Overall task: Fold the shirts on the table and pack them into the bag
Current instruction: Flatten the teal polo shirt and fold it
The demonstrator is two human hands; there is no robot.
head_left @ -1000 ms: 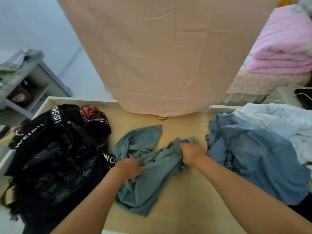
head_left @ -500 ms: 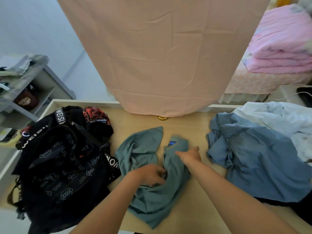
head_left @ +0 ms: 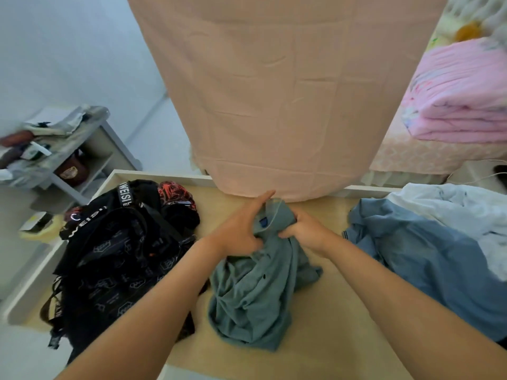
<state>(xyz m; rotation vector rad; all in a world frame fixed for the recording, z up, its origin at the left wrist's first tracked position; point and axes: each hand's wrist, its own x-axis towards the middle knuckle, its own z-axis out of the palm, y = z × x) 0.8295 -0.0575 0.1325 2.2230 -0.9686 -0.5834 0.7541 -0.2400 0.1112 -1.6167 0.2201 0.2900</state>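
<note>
We see the green shirt (head_left: 252,297) bunched in the middle of the frame on the table (head_left: 343,330). Its collar end is lifted toward the upper centre, and the rest trails down in a crumpled heap. The left hand (head_left: 241,229) pinches the collar fabric between thumb and stretched fingers. The right hand (head_left: 307,231) has its fingers curled round the same bunch from the other side.

We judge the main risk to be that both hands sit close together on one wad of cloth. If we lift or shake from this hold, the body may stay twisted and the sleeves may fold under, giving a lopsided fold. The hanging peach cloth (head_left: 274,105) lies just behind the knuckles, so an upward flick could catch it.

The black bag (head_left: 115,256) fills the left of the frame, just beside the heap, and its straps lie loose. A hem spread that way could snag on them. At right the blue shirt (head_left: 425,256) and the white shirt (head_left: 452,207) crowd the table, leaving little bare table for laying the green one flat. An overlap there could drag them along.
</note>
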